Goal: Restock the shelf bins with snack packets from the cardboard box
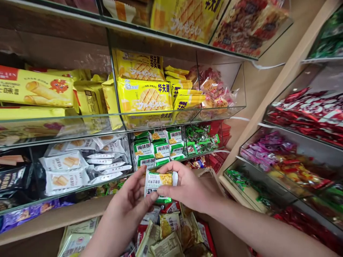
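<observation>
A green-and-white snack packet (158,182) sits near centre, pinched between both hands. The right hand (191,189) curls its fingers over the top edge and the left hand (128,207) presses its thumb on the left side. Just beyond lie seemingly matching shelf packets (142,147).

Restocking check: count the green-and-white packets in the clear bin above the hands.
9 green-and-white packets show in the clear bin, three rows of three; more may be hidden behind. Another, the held packet, is between the left hand and right hand.
</observation>
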### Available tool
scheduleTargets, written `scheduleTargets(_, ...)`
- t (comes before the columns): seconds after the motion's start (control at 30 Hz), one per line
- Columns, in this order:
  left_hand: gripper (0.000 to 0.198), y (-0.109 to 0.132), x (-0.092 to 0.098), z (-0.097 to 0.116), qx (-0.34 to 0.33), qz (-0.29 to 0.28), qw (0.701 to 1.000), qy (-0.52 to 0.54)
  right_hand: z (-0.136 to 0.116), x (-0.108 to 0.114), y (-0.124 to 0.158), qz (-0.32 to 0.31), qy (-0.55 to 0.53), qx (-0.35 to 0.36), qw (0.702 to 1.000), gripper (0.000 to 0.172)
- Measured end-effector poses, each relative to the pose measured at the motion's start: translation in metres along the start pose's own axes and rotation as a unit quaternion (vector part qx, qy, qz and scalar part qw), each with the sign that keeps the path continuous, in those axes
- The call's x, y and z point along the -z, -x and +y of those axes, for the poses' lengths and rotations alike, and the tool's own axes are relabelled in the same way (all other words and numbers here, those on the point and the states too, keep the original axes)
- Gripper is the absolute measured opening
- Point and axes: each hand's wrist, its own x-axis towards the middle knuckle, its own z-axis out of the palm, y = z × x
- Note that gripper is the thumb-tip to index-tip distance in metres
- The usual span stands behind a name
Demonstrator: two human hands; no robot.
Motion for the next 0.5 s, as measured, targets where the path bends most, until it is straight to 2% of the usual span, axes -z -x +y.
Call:
scheduleTargets(0.1, 0.065, -0.009, -0.005, 0.011, 0.008, 0.046, 0.998, 0.040, -0.004, 0.018, -0.007, 0.013, 0.144, 0.125, 0.982, 0.010)
scheduleTargets(0.17, 0.060, -0.005, -0.002, 0.017, 0.006, 0.074, 0.996, 0.041, -0.010, 0.032, -0.024, 0.055, 0.276, 0.223, 0.933, 0.011)
scheduleTargets(0.23, 0.058, 0.001, 0.001, 0.020, 0.021, 0.083, 0.996, 0.039, -0.014, 0.040, -0.049, 0.074, 0.404, 0.285, 0.866, 0.015)
scheduleTargets(0.3, 0.058, 0.007, 0.003, 0.022, 0.042, 0.086, 0.994, 0.045, -0.016, 0.037, -0.078, 0.059, 0.505, 0.296, 0.809, 0.022)
scheduleTargets(0.37, 0.056, 0.013, 0.004, 0.021, 0.060, 0.091, 0.993, 0.048, -0.015, 0.026, -0.105, 0.047, 0.577, 0.277, 0.767, 0.029)
scheduleTargets(0.43, 0.055, 0.020, 0.008, 0.019, 0.077, 0.110, 0.990, 0.040, -0.014, 0.013, -0.127, 0.058, 0.623, 0.241, 0.741, 0.033)
scheduleTargets(0.5, 0.056, 0.029, 0.016, 0.015, 0.085, 0.144, 0.986, 0.027, -0.013, 0.004, -0.144, 0.066, 0.645, 0.202, 0.734, 0.035)
